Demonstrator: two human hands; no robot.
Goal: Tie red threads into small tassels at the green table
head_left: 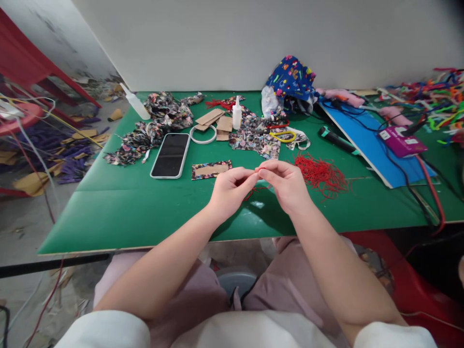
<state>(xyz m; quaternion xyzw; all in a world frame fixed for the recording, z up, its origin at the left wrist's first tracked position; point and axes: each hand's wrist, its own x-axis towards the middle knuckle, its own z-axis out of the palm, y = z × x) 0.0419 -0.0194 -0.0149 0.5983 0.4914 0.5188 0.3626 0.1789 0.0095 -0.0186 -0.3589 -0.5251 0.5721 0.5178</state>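
My left hand (235, 188) and my right hand (284, 183) meet fingertip to fingertip over the green table (145, 208). Both are closed in a pinch on a thin red string (250, 194), whose loose end hangs below the left fingers. Most of what sits between the fingertips is hidden. Just beyond the left hand lies a flat cardboard piece edged with floral cloth (211, 169). A tangled pile of red strings (319, 175) rests to the right of my right hand.
A phone (171, 155), a roll of tape (203, 134), cardboard pieces (224, 124) and a small glue bottle (237, 116) lie ahead. Floral cloth scraps (168, 111) and yellow-handled scissors (283, 137) are near the back. A blue board (357, 140) with cables is on the right.
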